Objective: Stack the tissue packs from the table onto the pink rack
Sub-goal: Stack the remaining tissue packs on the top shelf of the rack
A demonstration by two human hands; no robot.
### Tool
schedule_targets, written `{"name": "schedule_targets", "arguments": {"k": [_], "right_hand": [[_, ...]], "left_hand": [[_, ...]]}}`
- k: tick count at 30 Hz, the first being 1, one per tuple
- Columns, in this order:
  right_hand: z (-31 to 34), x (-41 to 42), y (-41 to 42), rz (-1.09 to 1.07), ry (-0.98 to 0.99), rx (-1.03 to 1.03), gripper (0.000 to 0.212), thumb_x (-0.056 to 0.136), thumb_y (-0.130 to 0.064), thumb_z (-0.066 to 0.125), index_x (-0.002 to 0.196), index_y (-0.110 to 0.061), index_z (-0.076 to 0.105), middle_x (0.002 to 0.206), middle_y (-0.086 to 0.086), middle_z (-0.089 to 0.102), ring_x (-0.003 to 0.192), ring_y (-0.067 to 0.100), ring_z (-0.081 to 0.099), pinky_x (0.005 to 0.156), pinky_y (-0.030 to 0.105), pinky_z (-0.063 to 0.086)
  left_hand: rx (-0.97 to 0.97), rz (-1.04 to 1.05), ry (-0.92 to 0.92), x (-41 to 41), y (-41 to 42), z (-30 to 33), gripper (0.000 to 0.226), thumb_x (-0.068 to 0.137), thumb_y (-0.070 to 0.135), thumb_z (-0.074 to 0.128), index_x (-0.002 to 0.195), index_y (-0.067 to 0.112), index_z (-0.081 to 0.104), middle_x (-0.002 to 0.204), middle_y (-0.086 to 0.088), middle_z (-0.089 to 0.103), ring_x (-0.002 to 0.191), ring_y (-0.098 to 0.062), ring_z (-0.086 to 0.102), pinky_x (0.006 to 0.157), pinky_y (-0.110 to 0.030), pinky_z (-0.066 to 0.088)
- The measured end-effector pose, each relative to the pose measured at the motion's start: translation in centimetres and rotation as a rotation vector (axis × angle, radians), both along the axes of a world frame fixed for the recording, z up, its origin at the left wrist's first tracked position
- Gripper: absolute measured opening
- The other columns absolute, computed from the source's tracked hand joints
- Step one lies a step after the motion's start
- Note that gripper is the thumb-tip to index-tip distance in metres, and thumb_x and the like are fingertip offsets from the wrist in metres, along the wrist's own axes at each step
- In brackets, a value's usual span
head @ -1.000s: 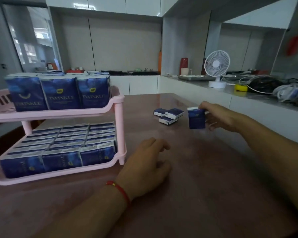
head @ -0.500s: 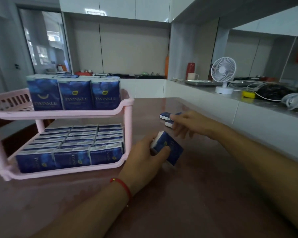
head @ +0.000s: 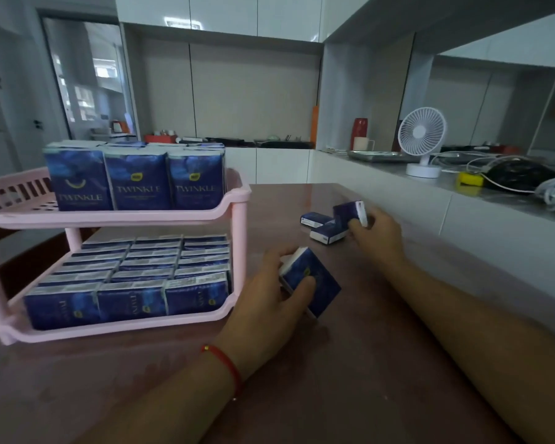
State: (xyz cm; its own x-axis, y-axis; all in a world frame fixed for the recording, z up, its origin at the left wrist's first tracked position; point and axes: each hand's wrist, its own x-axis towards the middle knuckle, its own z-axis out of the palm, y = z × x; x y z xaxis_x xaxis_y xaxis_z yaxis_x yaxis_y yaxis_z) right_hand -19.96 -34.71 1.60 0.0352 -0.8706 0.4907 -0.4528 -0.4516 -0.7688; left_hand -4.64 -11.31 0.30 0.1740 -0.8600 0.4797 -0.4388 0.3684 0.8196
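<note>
Left hand: gripping a blue tissue pack, tilted, just above the brown table, close to the pink rack
Right hand: fingers pinched round a second pack, lifted beside two loose packs lying on the table
Rack: top shelf carries upright packs; bottom shelf is packed with rows
Counter: white fan stands there
</note>
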Motion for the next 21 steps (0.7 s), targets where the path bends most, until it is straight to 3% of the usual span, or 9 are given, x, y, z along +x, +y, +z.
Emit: {"name": "schedule_targets", "arguments": {"k": [1, 3, 6, 8, 11, 13, 15, 18, 21], "right_hand": [[0.4, -0.2, 0.9, 0.106, -0.184, 0.105, 0.012, 0.084, -0.015, 0.065, 0.095, -0.014, 0.065, 0.097, 0.011, 0.074, 0.076, 0.02, 0.071, 0.073, 0.039, 0.058], [1.4, -0.9, 3.3, 0.292, -0.465, 0.215, 0.026, 0.086, -0.008, 0.065, 0.111, -0.015, 0.061, 0.111, 0.017, 0.072, 0.088, 0.033, 0.074, 0.081, 0.045, 0.061], [2.7, -2.3, 8.7, 0.629, -0.621, 0.339, 0.047, 0.094, 0.009, 0.048, 0.134, -0.015, 0.05, 0.115, 0.018, 0.07, 0.094, 0.042, 0.072, 0.078, 0.039, 0.062], [2.7, -3.2, 12.1, 0.708, -0.581, 0.356, 0.037, 0.095, 0.005, 0.049, 0.129, -0.008, 0.056, 0.109, 0.019, 0.073, 0.093, 0.041, 0.072, 0.078, 0.041, 0.062], [1.2, -3.7, 15.4, 0.554, -0.378, 0.228, 0.025, 0.093, -0.01, 0.064, 0.117, -0.012, 0.067, 0.1, 0.01, 0.076, 0.086, 0.03, 0.071, 0.066, 0.034, 0.058], [0.1, -3.4, 16.9, 0.523, -0.235, 0.194, 0.023, 0.09, -0.018, 0.07, 0.113, -0.018, 0.069, 0.102, 0.006, 0.075, 0.089, 0.026, 0.07, 0.071, 0.038, 0.058], [-0.4, -2.7, 18.1, 0.505, -0.058, 0.152, 0.021, 0.088, -0.025, 0.073, 0.107, -0.019, 0.068, 0.101, 0.002, 0.074, 0.093, 0.02, 0.07, 0.082, 0.037, 0.059], [-0.1, -1.9, 19.8, 0.465, 0.076, 0.063, 0.025, 0.083, -0.035, 0.077, 0.099, -0.02, 0.065, 0.092, -0.005, 0.07, 0.084, 0.009, 0.066, 0.072, 0.018, 0.054], [0.4, -1.4, 21.3, 0.451, 0.081, 0.063, 0.031, 0.082, -0.036, 0.078, 0.104, -0.02, 0.063, 0.096, -0.004, 0.068, 0.084, 0.011, 0.064, 0.065, 0.012, 0.05]], "left_hand": [[-0.002, -0.003, 0.003, 0.1, 0.0, 0.0, 0.033, 0.096, 0.024, 0.062, 0.123, 0.036, 0.048, 0.11, 0.013, 0.065, 0.097, 0.002, 0.066, 0.077, -0.024, 0.06], [-0.004, -0.004, -0.006, 0.2, 0.0, 0.0, 0.032, 0.096, 0.023, 0.062, 0.123, 0.036, 0.049, 0.11, 0.013, 0.065, 0.097, 0.0, 0.067, 0.078, -0.026, 0.06], [0.006, -0.019, 0.007, 0.0, 0.2, 0.1, 0.037, 0.096, 0.026, 0.062, 0.13, 0.033, 0.049, 0.117, 0.009, 0.065, 0.1, -0.01, 0.069, 0.081, -0.04, 0.061], [0.02, -0.031, 0.043, -0.3, 0.6, 0.3, 0.039, 0.096, 0.026, 0.063, 0.132, 0.036, 0.05, 0.12, 0.009, 0.065, 0.102, -0.016, 0.07, 0.083, -0.049, 0.06], [0.029, -0.079, 0.148, -0.5, 1.1, 0.6, 0.037, 0.096, 0.011, 0.062, 0.123, 0.037, 0.056, 0.114, 0.01, 0.068, 0.105, -0.018, 0.069, 0.088, -0.052, 0.058], [0.058, -0.124, 0.249, -0.6, 1.9, 1.0, 0.045, 0.092, -0.006, 0.058, 0.113, 0.034, 0.062, 0.104, 0.009, 0.071, 0.103, -0.021, 0.07, 0.089, -0.05, 0.058], [0.093, -0.156, 0.31, -0.5, 2.7, 1.2, 0.051, 0.087, -0.013, 0.056, 0.116, 0.029, 0.062, 0.104, 0.003, 0.07, 0.098, -0.017, 0.069, 0.086, -0.041, 0.059], [0.088, -0.154, 0.232, -0.4, 3.8, 1.3, 0.049, 0.088, 0.004, 0.07, 0.13, 0.024, 0.055, 0.109, 0.009, 0.066, 0.088, 0.005, 0.068, 0.075, -0.024, 0.06], [0.06, -0.114, 0.149, -0.3, 4.8, 1.8, 0.046, 0.086, 0.015, 0.075, 0.127, 0.027, 0.059, 0.111, 0.007, 0.07, 0.093, -0.001, 0.068, 0.074, -0.024, 0.059]]}}
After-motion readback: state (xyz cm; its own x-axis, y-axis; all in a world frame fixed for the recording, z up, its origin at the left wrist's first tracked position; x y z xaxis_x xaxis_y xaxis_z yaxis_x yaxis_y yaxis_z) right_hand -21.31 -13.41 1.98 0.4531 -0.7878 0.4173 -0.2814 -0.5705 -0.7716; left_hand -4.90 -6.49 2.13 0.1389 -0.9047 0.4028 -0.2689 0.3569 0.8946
